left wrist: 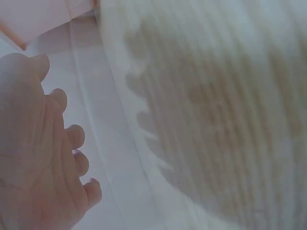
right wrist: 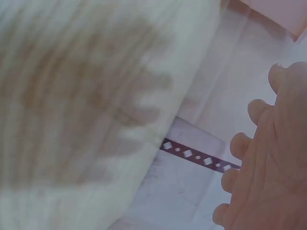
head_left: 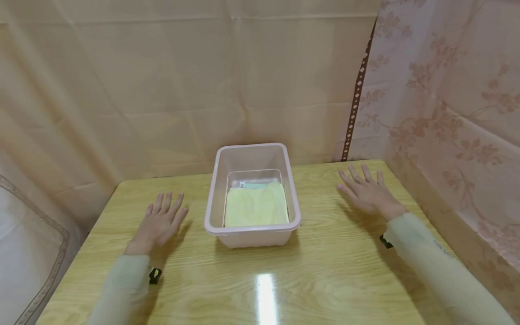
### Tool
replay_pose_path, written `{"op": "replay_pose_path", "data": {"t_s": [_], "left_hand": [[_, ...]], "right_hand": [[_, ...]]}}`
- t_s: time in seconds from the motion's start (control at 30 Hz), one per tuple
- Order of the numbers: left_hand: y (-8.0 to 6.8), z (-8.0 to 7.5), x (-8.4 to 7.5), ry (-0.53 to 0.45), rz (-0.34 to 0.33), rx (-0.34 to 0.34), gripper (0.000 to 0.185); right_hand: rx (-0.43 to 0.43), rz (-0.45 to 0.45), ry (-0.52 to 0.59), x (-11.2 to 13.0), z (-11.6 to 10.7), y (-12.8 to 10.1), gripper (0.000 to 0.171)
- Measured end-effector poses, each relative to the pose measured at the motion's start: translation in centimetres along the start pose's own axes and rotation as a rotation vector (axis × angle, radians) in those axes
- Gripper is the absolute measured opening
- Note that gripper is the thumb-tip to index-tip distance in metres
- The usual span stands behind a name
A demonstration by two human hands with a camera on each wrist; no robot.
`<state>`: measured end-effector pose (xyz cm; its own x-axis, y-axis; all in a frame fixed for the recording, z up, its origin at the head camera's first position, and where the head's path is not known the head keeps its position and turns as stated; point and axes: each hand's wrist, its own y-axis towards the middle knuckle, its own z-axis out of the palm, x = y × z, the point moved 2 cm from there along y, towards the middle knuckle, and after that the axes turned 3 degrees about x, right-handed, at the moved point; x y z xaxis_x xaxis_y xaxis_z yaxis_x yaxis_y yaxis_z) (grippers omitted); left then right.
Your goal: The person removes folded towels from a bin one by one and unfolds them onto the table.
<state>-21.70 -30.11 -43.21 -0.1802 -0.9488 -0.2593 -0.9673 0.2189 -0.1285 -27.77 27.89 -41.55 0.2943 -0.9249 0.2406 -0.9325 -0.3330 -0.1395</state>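
Both hands are spread flat and holding nothing: the left hand [head_left: 159, 222] hovers over the bench [head_left: 325, 280] at about 9 o'clock from the pink bin [head_left: 252, 228], the right hand [head_left: 367, 192] at about 3 o'clock. The yellow towel [head_left: 256, 206] lies folded inside the bin. Probably the main risk is that light bin sliding on the glossy top or tipping if only one hand catches its rim, and the towel could come unfolded if it's pinched by a corner.

A glossy, light wood-grain bench [head_left: 325, 280] filled the lower part of the head view, with a bright streak of reflected light [head_left: 266, 295] near its front edge. Behind it hung a plain peach cloth [head_left: 162, 90], creased in folds. On the right hung a pink floral curtain [head_left: 447, 90], edged by a brown strip [head_left: 357, 90] with white diamonds. At far left, cloth with a brown border [head_left: 36, 225] hung below.
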Motion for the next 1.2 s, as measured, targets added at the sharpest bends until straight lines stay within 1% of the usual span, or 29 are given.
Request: {"op": "replay_pose_path", "data": {"t_s": [0.07,0.1,0.17,0.27,0.33,0.4,0.47,0.57,0.6,0.67,0.73,0.8,0.87,0.93,1.0,1.07,1.13,1.2], "left_hand": [[0.2,-0.3,-0.2,-0.023,0.008,0.005,0.071],[0.4,-0.5,-0.3,-0.051,0.014,0.011,0.071],[0.7,-1.1,-0.7,-0.149,0.042,0.02,0.072],[1.1,-2.3,-1.4,-0.384,0.091,0.051,0.072],[1.3,-3.2,-2.0,-0.566,0.128,0.074,0.071],[1.3,-4.0,-2.7,-0.734,0.145,0.089,0.071],[1.3,-4.6,-3.3,-0.883,0.161,0.089,0.073],[1.2,-4.9,-4.2,-1.089,0.189,0.077,0.078],[1.2,-4.8,-4.5,-1.15,0.2,0.082,0.079],[1.2,-4.4,-5.1,-1.243,0.217,0.104,0.081],[1.2,-3.7,-5.7,-1.309,0.233,0.145,0.082],[1.3,-3.1,-6.2,-1.358,0.251,0.201,0.082],[1.3,-2.6,-6.7,-1.38,0.268,0.255,0.082],[1.3,-2.2,-7.1,-1.392,0.286,0.301,0.083],[1.3,-1.9,-7.3,-1.375,0.29,0.323,0.084],[1.2,-1.6,-7.6,-1.349,0.289,0.328,0.086],[1.1,-1.3,-7.7,-1.336,0.274,0.33,0.088],[1.0,-1.1,-7.9,-1.329,0.253,0.331,0.088]], "right_hand": [[0.005,-0.009,-0.024,0.3,-0.5,0.2,0.073],[0.004,-0.014,-0.037,0.6,-0.9,0.4,0.072],[-0.008,-0.026,-0.055,1.1,-1.8,0.8,0.071],[-0.031,-0.048,-0.09,2.4,-3.4,1.6,0.071],[-0.047,-0.055,-0.099,3.6,-4.8,2.2,0.071],[-0.056,-0.068,-0.106,4.9,-6.2,2.8,0.071],[-0.066,-0.083,-0.101,6.5,-7.6,3.5,0.07],[-0.109,-0.11,-0.077,9.3,-9.9,4.6,0.07],[-0.131,-0.12,-0.066,10.2,-10.5,5.1,0.071],[-0.175,-0.142,-0.02,12.2,-11.8,5.8,0.071],[-0.217,-0.165,0.036,14.4,-12.9,6.6,0.072],[-0.248,-0.188,0.093,16.6,-13.6,7.4,0.071],[-0.264,-0.203,0.135,18.7,-14.0,8.3,0.072],[-0.274,-0.212,0.154,20.7,-14.1,9.2,0.073],[-0.276,-0.229,0.176,22.4,-13.6,10.1,0.073],[-0.26,-0.229,0.203,24.1,-12.8,10.9,0.073],[-0.251,-0.236,0.235,25.4,-11.7,11.8,0.072],[-0.219,-0.217,0.259,26.5,-10.4,12.5,0.072]]}}
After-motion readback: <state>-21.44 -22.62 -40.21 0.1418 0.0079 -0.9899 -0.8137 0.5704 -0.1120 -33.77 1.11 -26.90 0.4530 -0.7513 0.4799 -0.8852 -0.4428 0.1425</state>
